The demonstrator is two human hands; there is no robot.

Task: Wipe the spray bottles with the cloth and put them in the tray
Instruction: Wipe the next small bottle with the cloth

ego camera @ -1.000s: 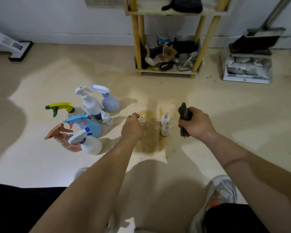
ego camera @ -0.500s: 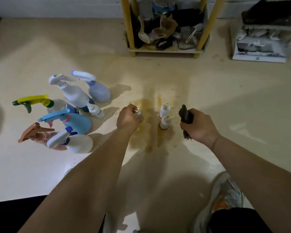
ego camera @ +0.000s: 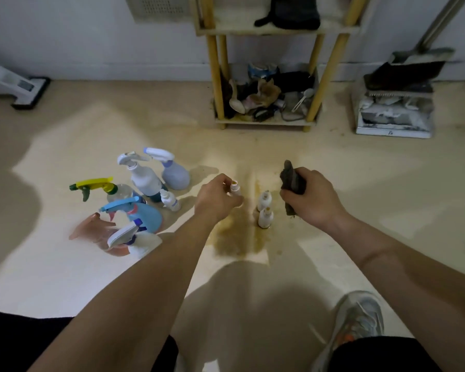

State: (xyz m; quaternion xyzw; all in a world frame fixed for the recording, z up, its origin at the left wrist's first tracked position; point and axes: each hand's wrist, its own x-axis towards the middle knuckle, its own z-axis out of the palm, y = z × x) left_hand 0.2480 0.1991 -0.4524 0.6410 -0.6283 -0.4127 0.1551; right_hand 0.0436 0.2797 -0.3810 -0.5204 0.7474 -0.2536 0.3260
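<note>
Your left grip (ego camera: 216, 201) clamps a small bottle (ego camera: 235, 188), just left of two bottles (ego camera: 265, 218) standing on the floor (ego camera: 373, 183). Your right grip (ego camera: 310, 201) clamps the cloth (ego camera: 291, 178). Spray bottles (ego camera: 145, 181) cluster further left.

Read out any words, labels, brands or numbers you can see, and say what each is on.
No text is legible.
dustpan: small dark mark on its front lip, too small to read.
small white bottle beside the trigger sprayers: bluish band, blurred.
held bottle in the left hand, cloth in the right hand: nothing printed shows.
</note>
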